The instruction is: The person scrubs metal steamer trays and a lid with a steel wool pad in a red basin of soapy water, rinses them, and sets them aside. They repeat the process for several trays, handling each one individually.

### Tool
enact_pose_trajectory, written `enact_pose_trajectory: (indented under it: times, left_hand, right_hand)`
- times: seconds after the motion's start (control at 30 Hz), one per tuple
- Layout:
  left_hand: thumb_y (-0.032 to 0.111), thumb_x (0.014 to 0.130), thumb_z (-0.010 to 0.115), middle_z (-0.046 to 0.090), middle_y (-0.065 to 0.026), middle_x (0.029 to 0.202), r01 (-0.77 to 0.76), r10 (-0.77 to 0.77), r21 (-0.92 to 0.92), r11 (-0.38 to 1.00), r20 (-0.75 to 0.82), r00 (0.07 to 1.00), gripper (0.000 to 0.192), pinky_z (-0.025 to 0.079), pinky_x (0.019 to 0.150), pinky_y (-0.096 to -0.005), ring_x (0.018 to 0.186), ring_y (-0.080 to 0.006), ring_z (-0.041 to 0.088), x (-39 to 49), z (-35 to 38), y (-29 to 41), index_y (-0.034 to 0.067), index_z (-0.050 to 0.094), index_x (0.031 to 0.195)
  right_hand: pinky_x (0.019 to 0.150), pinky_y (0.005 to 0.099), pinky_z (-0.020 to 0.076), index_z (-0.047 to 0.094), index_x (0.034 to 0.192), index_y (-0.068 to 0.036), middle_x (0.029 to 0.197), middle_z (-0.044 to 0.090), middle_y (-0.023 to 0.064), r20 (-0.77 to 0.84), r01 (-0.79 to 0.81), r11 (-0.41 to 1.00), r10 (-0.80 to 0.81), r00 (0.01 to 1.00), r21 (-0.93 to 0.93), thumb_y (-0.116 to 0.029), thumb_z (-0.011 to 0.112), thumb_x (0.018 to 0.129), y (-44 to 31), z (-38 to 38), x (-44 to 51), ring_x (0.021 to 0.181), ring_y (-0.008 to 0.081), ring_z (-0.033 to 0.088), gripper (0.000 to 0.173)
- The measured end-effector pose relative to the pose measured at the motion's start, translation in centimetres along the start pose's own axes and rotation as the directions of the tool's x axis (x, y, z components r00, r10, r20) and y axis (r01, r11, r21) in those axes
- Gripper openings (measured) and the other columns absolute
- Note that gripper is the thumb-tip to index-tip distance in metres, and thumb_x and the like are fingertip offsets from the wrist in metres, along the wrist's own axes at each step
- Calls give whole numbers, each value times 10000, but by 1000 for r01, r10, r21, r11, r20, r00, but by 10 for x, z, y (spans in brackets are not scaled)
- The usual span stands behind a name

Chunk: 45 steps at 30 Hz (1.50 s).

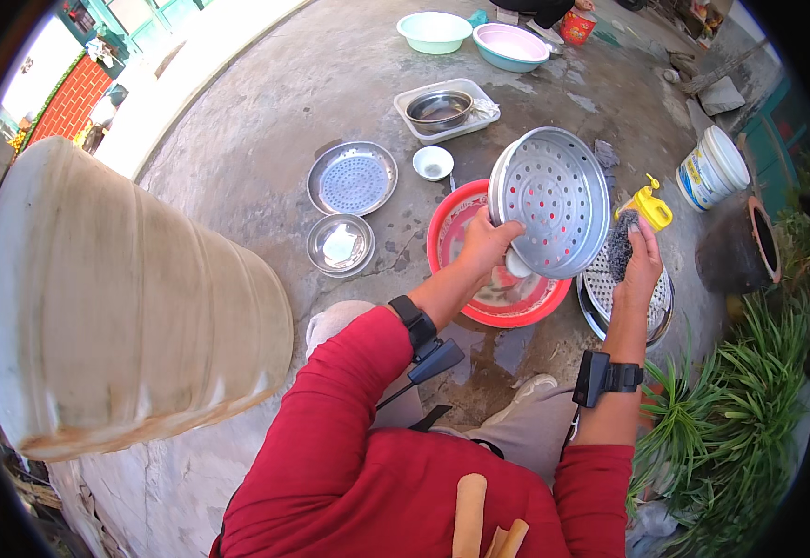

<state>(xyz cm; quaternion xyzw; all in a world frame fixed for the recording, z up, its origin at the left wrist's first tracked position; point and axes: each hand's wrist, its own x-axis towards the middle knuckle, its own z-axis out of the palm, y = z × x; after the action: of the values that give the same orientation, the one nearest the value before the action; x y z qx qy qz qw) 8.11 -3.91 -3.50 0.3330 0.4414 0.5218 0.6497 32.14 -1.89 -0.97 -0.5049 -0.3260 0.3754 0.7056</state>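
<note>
My left hand (486, 240) grips the near left rim of a perforated metal steamer tray (551, 195), which is tilted up above a red plastic basin (446, 237). Cloudy water shows in the basin. Between the fingers and thumb of my right hand (638, 261) is a dark grey steel-wool scourer (622, 244), apart from the steamer's right side. Below that hand, a second perforated metal tray (599, 282) rests in a wider metal pan on the ground. Just beyond the scourer stands a yellow bottle (645, 206) with a pump top.
On the left stand a perforated plate (352, 178), a metal bowl (340, 244) and a large pale barrel (139, 300). Farther off are a small white bowl (433, 163), a tray with metal bowls (471, 129) and plastic basins (435, 31). A white bucket (708, 171), dark pot (733, 244) and plants (733, 390) line the right.
</note>
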Motion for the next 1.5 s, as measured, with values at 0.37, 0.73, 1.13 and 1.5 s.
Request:
enact_pose_trajectory:
  times: [0.37, 0.73, 1.13, 1.5]
  left_hand:
    - [177, 835, 620, 654, -118, 1038, 55, -64, -187, 981, -42, 997, 393, 600, 694, -377, 840, -248, 696, 0, -8, 13, 66, 488, 1188]
    - [39, 840, 520, 611, -138, 1134, -104, 111, -127, 986, 53, 992, 406, 588, 793, -406, 954, -247, 660, -6, -5, 29, -11, 474, 1240]
    - [37, 866, 533, 641, -121, 1072, -111, 111, 55, 992, 1, 994, 319, 579, 753, -375, 925, -232, 663, 3, -14, 6, 2, 534, 1183]
    - [54, 874, 579, 659, -148, 972, 10, -5, 27, 1000, -195, 981, 307, 561, 515, -263, 717, -218, 678, 8, -18, 4, -29, 534, 1167]
  right_hand:
    - [804, 269, 517, 618, 1176, 20, 1055, 675, 67, -119, -221, 975, 216, 969, -34, -122, 634, 878, 27, -31, 17, 925, 149, 642, 330]
    - [866, 283, 477, 568, 1252, 28, 1134, 655, 99, 68, -396, 913, 391, 918, 95, -448, 569, 936, -16, 3, -7, 992, 167, 620, 571]
    - [823, 308, 496, 589, 1151, 35, 975, 685, 137, 109, 79, 966, -53, 993, -245, -60, 644, 782, 8, 7, -17, 880, 181, 646, 384]
    - [928, 360, 462, 535, 1275, -35, 1165, 615, 189, 164, 503, 700, -494, 854, -507, -48, 638, 769, -16, 33, -44, 1074, 310, 605, 517]
